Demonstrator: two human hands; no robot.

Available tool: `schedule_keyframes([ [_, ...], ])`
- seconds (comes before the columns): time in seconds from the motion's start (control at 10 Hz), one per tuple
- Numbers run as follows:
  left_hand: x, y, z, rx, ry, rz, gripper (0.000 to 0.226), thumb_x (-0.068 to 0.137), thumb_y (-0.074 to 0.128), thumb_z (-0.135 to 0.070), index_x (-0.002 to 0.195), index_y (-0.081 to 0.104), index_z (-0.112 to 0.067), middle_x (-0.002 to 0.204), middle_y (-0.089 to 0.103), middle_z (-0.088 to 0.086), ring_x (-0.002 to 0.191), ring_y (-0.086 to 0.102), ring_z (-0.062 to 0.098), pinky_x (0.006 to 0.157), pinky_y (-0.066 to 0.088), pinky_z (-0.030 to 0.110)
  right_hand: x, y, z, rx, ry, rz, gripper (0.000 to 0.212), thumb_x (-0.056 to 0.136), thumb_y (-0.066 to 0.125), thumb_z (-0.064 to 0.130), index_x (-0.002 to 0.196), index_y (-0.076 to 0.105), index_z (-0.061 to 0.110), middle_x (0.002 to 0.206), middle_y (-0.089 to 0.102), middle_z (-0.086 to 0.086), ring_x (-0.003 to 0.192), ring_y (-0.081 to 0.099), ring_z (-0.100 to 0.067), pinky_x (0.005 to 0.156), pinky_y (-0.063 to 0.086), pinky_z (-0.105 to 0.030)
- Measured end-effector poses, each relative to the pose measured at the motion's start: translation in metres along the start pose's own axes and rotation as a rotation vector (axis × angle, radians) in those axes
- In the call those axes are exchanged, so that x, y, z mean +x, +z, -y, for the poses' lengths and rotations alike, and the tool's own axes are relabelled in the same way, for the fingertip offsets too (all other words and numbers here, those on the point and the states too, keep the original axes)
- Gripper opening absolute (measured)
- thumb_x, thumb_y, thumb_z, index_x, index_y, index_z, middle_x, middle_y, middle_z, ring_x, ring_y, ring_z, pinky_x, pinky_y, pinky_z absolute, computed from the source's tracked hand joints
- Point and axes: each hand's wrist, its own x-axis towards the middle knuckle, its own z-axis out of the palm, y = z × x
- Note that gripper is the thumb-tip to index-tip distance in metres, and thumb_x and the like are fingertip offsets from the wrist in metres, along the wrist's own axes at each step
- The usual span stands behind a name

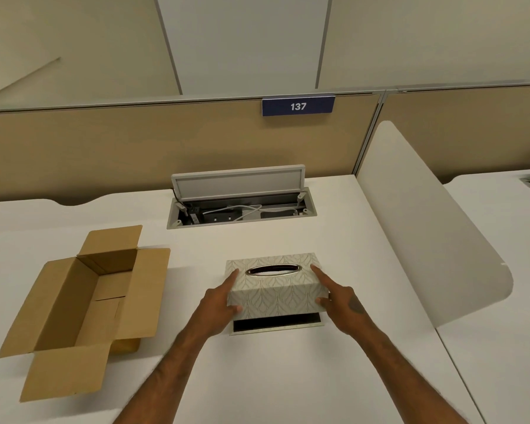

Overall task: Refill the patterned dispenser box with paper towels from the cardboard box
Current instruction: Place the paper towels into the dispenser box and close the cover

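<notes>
Both hands, left hand [218, 304] and right hand [340, 304], clasp the patterned dispenser box [276, 286], fingers spread along its sides.

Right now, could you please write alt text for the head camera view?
Two hands, left hand and right hand, grip the ends of a patterned dispenser box on a white desk. An open cardboard box sits to its left.

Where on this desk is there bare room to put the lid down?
Bare desk lies between the forearms, right of the patterned dispenser box up to the white divider, and between it and the cable hatch. The cardboard box crowds the left.
</notes>
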Motion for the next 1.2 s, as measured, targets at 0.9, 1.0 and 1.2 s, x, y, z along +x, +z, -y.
schedule_keyframes([
  [0.9,-0.035,0.059,0.035,0.115,0.118,-0.208,0.090,0.088,0.062,0.000,0.151,0.005,-0.032,0.154,0.034,0.001,0.126,0.044,0.011,0.100,0.037,0.016,-0.040,0.047,-0.031,-0.253,-0.140,-0.140,0.065,0.096,0.053,0.008,0.151,0.019,0.016,0.150,0.042,-0.011,0.132,0.049,-0.027,0.107,0.042,-0.033],
  [1.0,-0.037,0.051,0.033,0.102,0.140,-0.181,0.090,0.088,0.066,-0.009,0.149,0.006,-0.035,0.156,0.032,0.001,0.139,0.037,0.020,0.110,0.034,0.028,-0.041,0.046,-0.030,-0.264,-0.124,-0.100,0.073,0.094,0.057,0.011,0.151,0.013,0.016,0.153,0.037,-0.012,0.136,0.044,-0.028,0.111,0.039,-0.035],
  [1.2,-0.056,0.028,0.032,0.163,0.191,-0.261,0.077,0.088,0.055,-0.054,0.147,0.007,-0.048,0.162,0.009,-0.011,0.147,0.015,0.011,0.112,0.025,0.029,-0.047,0.046,-0.022,-0.370,-0.101,-0.159,0.089,0.084,0.067,0.047,0.153,0.015,0.025,0.163,0.007,-0.014,0.149,0.015,-0.034,0.116,0.030,-0.046],
])
